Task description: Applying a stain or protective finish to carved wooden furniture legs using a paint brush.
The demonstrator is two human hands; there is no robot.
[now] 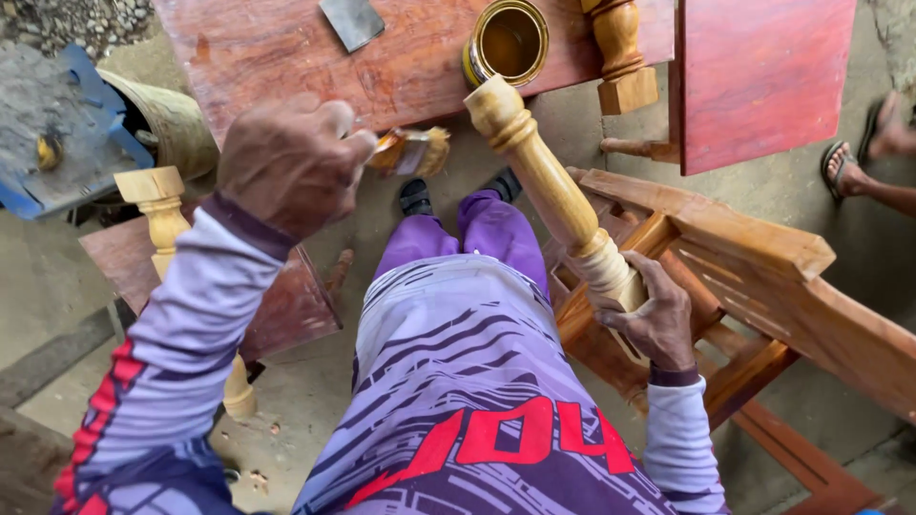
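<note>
we held a turned wooden leg (553,191) in our right hand (654,319), fingers wrapped tight around its lower, ribbed end, so that it slanted up and away from us with its knobbed top just below the open tin (506,40) of amber finish. our left hand (291,162) was curled closed around the handle of a small brush (412,151), whose bristles, blurred, hung in the air a little to the left of the leg's top and apart from it. the tin stood on the red-stained board (382,57) that served as our counter, beside another turned leg (620,52) standing upright. by our reading the step in hand was coating the leg: the brush looked loaded and not yet on the wood. the next move, we judged, called for laying the bristles on the upper knob and drawing them along the grain while the right hand turned the leg. the pale chair frame (763,277) lay close at our right.
</note>
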